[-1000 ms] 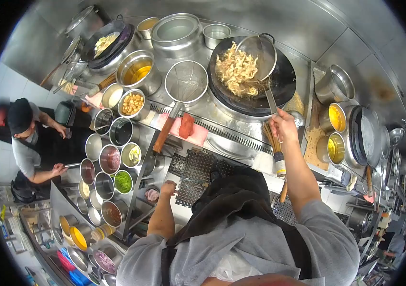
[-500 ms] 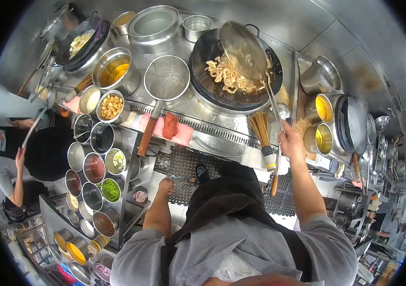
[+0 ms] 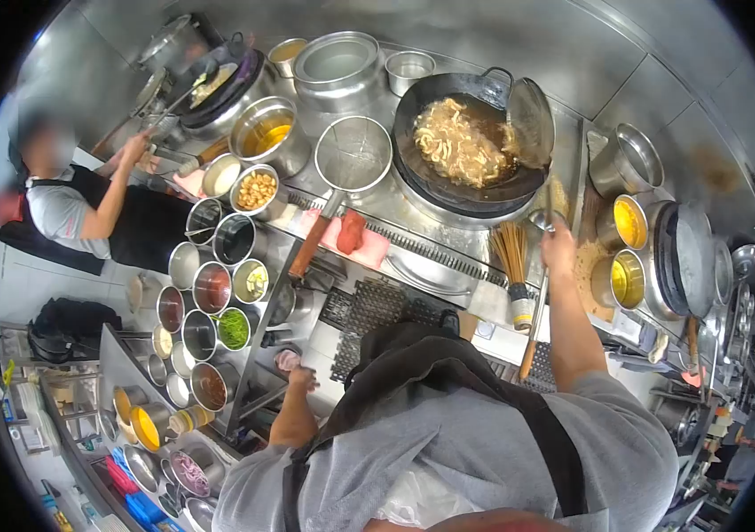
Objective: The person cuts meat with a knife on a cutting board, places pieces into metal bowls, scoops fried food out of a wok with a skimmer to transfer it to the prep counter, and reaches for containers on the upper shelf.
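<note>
My right hand [image 3: 558,247] is closed round the long handle of a large skimmer [image 3: 531,122], whose bowl tilts against the right side of the wok [image 3: 404,133]. Strips of food [image 3: 462,144] lie in bubbling brown liquid in that wok. Just left of my right hand are a bamboo brush [image 3: 510,257] and the metal bowl of a ladle. My left hand [image 3: 303,379] hangs low beside the rack of pots, apart from everything; its fingers are too small and blurred to read.
A wire strainer [image 3: 353,155] with a wooden handle lies left of the wok, near a red cloth [image 3: 351,232]. Pots of ingredients [image 3: 233,329] stand at the left. A co-worker [image 3: 76,208] stands at another wok. Oil pots [image 3: 626,277] are on the right.
The skimmer has swung from over the food to the wok's right side, and my right hand has shifted with it. More liquid shows round the food. The co-worker now reaches to the far wok.
</note>
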Tool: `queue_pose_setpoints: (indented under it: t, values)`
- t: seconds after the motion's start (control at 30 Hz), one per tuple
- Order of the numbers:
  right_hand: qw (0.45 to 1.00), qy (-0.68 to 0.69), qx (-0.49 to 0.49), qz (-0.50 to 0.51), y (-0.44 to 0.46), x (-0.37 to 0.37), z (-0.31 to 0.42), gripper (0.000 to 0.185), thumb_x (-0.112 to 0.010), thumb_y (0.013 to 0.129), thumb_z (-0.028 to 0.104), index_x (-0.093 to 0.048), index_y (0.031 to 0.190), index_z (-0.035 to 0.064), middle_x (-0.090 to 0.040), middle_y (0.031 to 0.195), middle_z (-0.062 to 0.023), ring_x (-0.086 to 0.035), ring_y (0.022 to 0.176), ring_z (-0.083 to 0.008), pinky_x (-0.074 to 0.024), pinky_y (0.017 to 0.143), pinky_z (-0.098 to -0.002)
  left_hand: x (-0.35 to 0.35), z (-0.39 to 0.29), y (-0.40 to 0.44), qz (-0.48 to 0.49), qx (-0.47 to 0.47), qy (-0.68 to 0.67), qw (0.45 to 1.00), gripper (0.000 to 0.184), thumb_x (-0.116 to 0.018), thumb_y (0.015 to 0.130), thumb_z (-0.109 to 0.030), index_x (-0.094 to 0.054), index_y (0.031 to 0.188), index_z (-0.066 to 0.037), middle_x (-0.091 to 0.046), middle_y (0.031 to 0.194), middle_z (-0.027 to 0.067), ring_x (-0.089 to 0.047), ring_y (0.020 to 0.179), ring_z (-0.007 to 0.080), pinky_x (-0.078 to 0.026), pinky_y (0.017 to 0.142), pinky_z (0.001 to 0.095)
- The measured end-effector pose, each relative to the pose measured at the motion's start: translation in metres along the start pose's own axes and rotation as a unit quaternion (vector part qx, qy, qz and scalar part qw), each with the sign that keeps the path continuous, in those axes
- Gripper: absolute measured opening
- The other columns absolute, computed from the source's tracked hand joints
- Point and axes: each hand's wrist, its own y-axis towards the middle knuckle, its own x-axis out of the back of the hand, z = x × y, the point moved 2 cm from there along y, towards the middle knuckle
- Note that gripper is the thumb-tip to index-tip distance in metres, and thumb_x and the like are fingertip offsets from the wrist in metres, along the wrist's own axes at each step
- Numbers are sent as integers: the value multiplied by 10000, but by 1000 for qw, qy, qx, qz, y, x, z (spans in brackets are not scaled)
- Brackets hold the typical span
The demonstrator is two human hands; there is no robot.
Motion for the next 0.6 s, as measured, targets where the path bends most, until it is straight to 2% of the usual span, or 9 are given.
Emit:
queue_pose_setpoints:
  t: [0.03,0.1,0.17,0.23,0.33,0.37,0.5,0.53,0.6]
  values:
    - [971,145,-153,114,-4,-1,29,439,-514,834,63,-515,1271,21,-603,640,-127,-538,396,-201,-430,360,-354,5,7,-19,5,-90,127,988,166,-530,875,-172,-564,969,-39,-607,764,114,-656,592,264,-455,409,402]
    - [883,375,-232,161,-4,-32,50,263,-516,841,57,-552,1096,1,-541,582,-61,-476,359,-168,-371,301,-316,8,4,-62,7,-180,255,950,168,-529,880,-167,-571,960,-26,-615,751,125,-657,586,250,-466,412,393]
    - [792,519,-256,195,5,-61,69,93,-527,850,45,-542,941,29,-528,591,-41,-459,372,-139,-346,297,-298,3,-1,-77,2,-142,276,951,160,-520,880,-167,-578,944,-32,-622,727,119,-653,564,238,-470,413,387]
    - [770,546,-246,220,23,-80,90,160,-525,863,36,-545,1022,38,-535,612,-32,-451,386,-127,-335,300,-289,1,-4,-71,-9,-129,282,951,166,-500,884,-174,-588,936,-44,-628,710,108,-648,542,233,-467,406,380]
    - [792,521,-225,223,25,-42,108,256,-503,889,52,-526,1144,62,-531,622,-23,-429,386,-107,-321,312,-264,-13,-12,-44,-6,-86,72,994,211,-461,893,-223,-592,995,-94,-630,812,64,-671,632,241,-467,433,373]
    - [818,489,-205,223,21,-28,107,291,-501,891,51,-525,1181,51,-521,612,-20,-439,386,-105,-337,309,-265,-13,-18,-40,-3,-84,70,994,211,-461,893,-223,-592,995,-94,-630,812,64,-671,632,241,-467,433,373]
    - [901,370,-108,200,0,30,99,402,-496,885,43,-497,1287,39,-517,601,-27,-453,378,-121,-362,320,-279,-7,-45,-18,231,-38,-108,966,177,-505,890,-194,-575,1033,-116,-628,877,58,-689,740,251,-488,474,415]
    - [923,322,-84,194,-4,39,95,439,-490,875,27,-489,1314,35,-518,599,-34,-458,379,-127,-371,333,-285,-18,-47,-29,145,-93,-55,984,153,-502,908,-189,-582,1010,-108,-630,843,59,-692,726,241,-506,474,392]
    - [921,327,-91,191,-11,49,84,443,-495,879,33,-481,1322,36,-522,602,-36,-462,379,-128,-372,331,-286,-42,-56,-50,109,-88,4,990,149,-499,907,-177,-588,998,-99,-633,831,65,-689,701,232,-509,469,373]
